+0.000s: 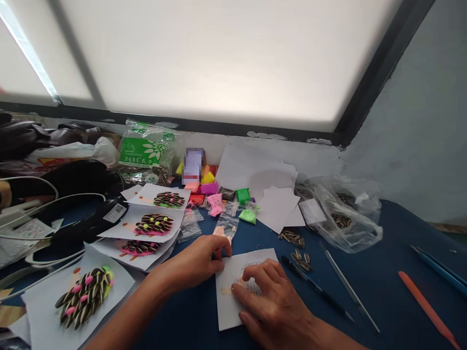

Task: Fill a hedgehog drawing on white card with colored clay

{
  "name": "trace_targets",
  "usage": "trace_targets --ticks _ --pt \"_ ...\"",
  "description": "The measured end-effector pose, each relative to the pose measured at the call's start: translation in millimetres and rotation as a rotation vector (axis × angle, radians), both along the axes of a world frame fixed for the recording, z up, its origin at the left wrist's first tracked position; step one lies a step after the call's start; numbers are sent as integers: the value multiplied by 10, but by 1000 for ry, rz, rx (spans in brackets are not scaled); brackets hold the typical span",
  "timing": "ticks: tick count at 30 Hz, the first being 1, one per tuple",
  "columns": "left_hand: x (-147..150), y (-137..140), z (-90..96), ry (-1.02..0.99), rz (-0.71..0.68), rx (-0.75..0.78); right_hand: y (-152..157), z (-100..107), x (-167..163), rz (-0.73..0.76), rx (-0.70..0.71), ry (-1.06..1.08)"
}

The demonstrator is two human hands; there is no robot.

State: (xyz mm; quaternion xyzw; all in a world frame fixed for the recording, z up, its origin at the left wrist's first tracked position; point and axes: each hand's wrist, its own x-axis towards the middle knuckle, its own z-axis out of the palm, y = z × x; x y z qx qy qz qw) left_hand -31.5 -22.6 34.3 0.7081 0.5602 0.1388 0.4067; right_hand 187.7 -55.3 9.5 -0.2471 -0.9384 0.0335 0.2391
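Note:
A white paper sheet (228, 311) lies before me with a dotted outline and small pieces of peach clay on it. My right hand (275, 296) rests over the sheet, fingers bent and apart, with fingertips pressing at the peach clay; the palm hides part of the drawing. At the sheet's upper left corner is my left hand (206, 257), its fingers curled in and thumb low; whatever is between them is hidden. Just beyond the left fingers lies a small clear bag of peach clay (226, 226).
Finished seed-covered hedgehog pictures (85, 291) lie at left. Bright clay packets (215, 204) sit behind. Loose sunflower seeds (301, 260), a black pen (317, 287), a thin silver tool (350, 287) and an orange tool (426, 308) lie right. A plastic bag (343, 218) holds seeds.

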Motion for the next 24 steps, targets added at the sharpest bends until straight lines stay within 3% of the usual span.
trace_targets --ticks 10,16,24 --pt "-23 5 -37 -58 13 -57 8 -29 0 7 19 3" --pt "76 170 118 123 -99 32 20 -40 26 42 70 96" --pt "187 441 46 -98 -204 -229 52 -80 53 -24 -3 171"
